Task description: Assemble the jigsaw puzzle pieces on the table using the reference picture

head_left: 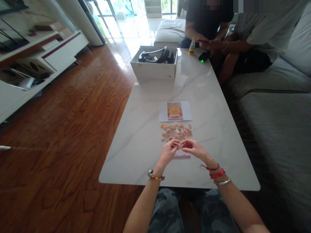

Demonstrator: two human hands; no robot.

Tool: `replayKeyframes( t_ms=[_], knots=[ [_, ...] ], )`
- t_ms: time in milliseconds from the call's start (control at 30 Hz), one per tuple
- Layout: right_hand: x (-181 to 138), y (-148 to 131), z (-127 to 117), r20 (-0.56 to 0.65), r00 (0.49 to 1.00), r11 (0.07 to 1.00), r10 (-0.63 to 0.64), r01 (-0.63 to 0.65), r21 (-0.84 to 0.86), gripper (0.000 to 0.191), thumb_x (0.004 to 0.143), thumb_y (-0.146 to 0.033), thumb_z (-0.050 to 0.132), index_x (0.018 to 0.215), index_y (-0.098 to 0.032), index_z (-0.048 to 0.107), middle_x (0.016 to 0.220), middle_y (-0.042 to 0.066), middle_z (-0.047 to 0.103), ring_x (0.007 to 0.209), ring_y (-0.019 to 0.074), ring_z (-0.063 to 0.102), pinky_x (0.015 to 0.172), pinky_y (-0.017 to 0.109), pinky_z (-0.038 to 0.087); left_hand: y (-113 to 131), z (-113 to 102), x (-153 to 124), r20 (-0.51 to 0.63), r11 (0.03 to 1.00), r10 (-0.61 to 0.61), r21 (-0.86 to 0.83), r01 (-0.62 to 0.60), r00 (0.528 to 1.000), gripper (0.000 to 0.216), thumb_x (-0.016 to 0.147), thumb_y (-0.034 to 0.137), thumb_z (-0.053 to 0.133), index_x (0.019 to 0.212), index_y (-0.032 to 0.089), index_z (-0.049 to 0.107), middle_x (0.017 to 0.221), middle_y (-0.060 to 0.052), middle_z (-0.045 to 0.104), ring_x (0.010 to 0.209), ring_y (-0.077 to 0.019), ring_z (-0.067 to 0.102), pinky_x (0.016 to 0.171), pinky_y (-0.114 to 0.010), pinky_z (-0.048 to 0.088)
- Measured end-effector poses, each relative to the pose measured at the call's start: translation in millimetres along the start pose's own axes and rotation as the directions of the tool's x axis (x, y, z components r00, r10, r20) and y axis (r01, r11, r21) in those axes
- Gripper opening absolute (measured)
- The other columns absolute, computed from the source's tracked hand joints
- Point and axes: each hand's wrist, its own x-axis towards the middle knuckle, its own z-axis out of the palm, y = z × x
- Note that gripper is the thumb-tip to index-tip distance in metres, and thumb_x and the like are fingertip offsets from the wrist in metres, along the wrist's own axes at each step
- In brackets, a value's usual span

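My left hand [170, 150] and my right hand [193, 148] meet just above the white table, fingertips pinched around a small pale pink puzzle piece [180, 146]. Which hand bears it more I cannot tell. Beneath them lies a purple-pink strip [182, 156] that looks like joined puzzle pieces, its left part covered by my left hand. Just beyond my fingers spreads a pile of loose orange, pink and cream puzzle pieces [177, 132]. Behind the pile a paper sheet [187, 111] lies flat, printed with a picture of a yellow figure [174, 111].
An open white box [153, 70] with a headset [156, 55] stands at the table's far left. A yellow-labelled bottle [191, 47] and a black device with a green light [203, 57] sit far right. Two people sit on the grey sofa [277, 119] there.
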Motion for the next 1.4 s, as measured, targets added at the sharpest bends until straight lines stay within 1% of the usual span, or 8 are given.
replayKeyframes(
  t_ms=[200, 433, 533, 667, 800, 967, 1300, 1400],
  knots=[
    [6.1, -2.4, -0.5, 0.054, 0.998, 1.0, 0.012, -0.012, -0.01, 0.033, 0.065, -0.029, 0.06, 0.094, -0.015, 0.057, 0.066, 0.001, 0.063, 0.055, 0.0104, 0.056, 0.048, 0.02, 0.043, 1.6, -8.9, 13.7, 0.109, 0.989, 0.09, 0.104, -0.102, 0.99, 0.012, 0.067, 0.01, 0.048, 0.076, 0.018, 0.049, 0.061, 0.004, 0.059, 0.059, -0.0086, 0.057, 0.056, -0.018, 0.043],
    [5.1, 3.2, -0.2, 0.049, 0.994, 0.995, 0.098, -0.096, -0.034, 0.018, 0.063, -0.03, 0.06, 0.068, -0.012, 0.059, 0.058, 0.001, 0.06, 0.051, 0.0102, 0.055, 0.042, 0.018, 0.038, -4.1, -8.1, 10.8, 0.12, 0.993, 0.109, 0.04, -0.114, 0.987, 0.019, 0.067, 0.013, 0.053, 0.085, 0.017, 0.048, 0.074, 0.0, 0.06, 0.066, -0.0104, 0.059, 0.061, -0.021, 0.046],
    [2.7, 8.7, 3.4, 0.028, 0.991, 0.991, 0.132, -0.132, 0.004, 0.022, 0.06, -0.031, 0.063, 0.071, -0.013, 0.057, 0.057, 0.001, 0.06, 0.05, 0.0106, 0.055, 0.042, 0.018, 0.038, -5.8, -6.9, 7.9, 0.137, 0.993, 0.105, 0.043, -0.112, 0.985, 0.024, 0.065, 0.01, 0.053, 0.088, 0.017, 0.049, 0.077, -0.001, 0.059, 0.066, -0.0103, 0.059, 0.059, -0.021, 0.046],
    [1.0, 7.5, 5.5, 0.044, 0.993, 0.994, 0.11, -0.11, 0.004, 0.039, 0.059, -0.031, 0.064, 0.094, -0.014, 0.055, 0.06, 0.0, 0.062, 0.053, 0.012, 0.057, 0.044, 0.019, 0.041, -9.2, -6.0, 9.3, 0.119, 0.99, 0.109, 0.079, -0.119, 0.987, 0.027, 0.063, 0.008, 0.054, 0.087, 0.018, 0.048, 0.075, 0.001, 0.057, 0.061, -0.0085, 0.057, 0.056, -0.019, 0.045],
    [0.9, 3.2, 5.7, 0.047, 0.994, 0.987, 0.096, -0.089, -0.136, 0.023, 0.065, -0.033, 0.058, 0.077, -0.013, 0.062, 0.065, 0.004, 0.064, 0.054, 0.0115, 0.057, 0.046, 0.019, 0.041, -14.8, -3.4, 10.7, 0.09, 0.986, 0.113, 0.116, -0.123, 0.99, 0.024, 0.063, 0.008, 0.054, 0.084, 0.017, 0.048, 0.065, 0.004, 0.054, 0.058, -0.008, 0.055, 0.054, -0.018, 0.044],
    [2.4, 5.4, 6.3, -0.007, 0.997, 0.966, 0.082, -0.081, -0.247, 0.018, 0.066, -0.03, 0.057, 0.068, -0.013, 0.064, 0.059, 0.003, 0.063, 0.051, 0.01, 0.054, 0.046, 0.019, 0.038, -16.6, 0.2, 7.5, 0.052, 0.978, 0.123, 0.163, -0.13, 0.991, 0.017, 0.063, 0.008, 0.053, 0.077, 0.017, 0.048, 0.065, 0.004, 0.054, 0.059, -0.008, 0.055, 0.056, -0.019, 0.044],
    [7.8, 25.4, -6.4, -0.04, 0.983, 0.969, 0.178, -0.182, -0.166, 0.023, 0.062, -0.033, 0.06, 0.067, -0.012, 0.065, 0.058, 0.003, 0.062, 0.045, 0.0091, 0.05, 0.044, 0.02, 0.038, -24.0, -3.5, -2.9, -0.015, 0.938, 0.136, 0.324, -0.124, 0.991, 0.011, 0.071, 0.013, 0.049, 0.081, 0.017, 0.051, 0.075, 0.0, 0.055, 0.063, -0.009, 0.054, 0.058, -0.021, 0.045],
    [6.1, 26.9, -1.7, -0.033, 0.988, 0.975, 0.152, -0.156, -0.16, 0.02, 0.062, -0.031, 0.06, 0.066, -0.012, 0.065, 0.054, 0.002, 0.06, 0.044, 0.0091, 0.049, 0.043, 0.019, 0.037, -25.2, 0.6, -10.6, -0.006, 0.922, 0.154, 0.36, -0.141, 0.988, 0.011, 0.07, 0.015, 0.05, 0.081, 0.018, 0.051, 0.078, -0.001, 0.055, 0.067, -0.0101, 0.055, 0.06, -0.022, 0.046]
  ],
)
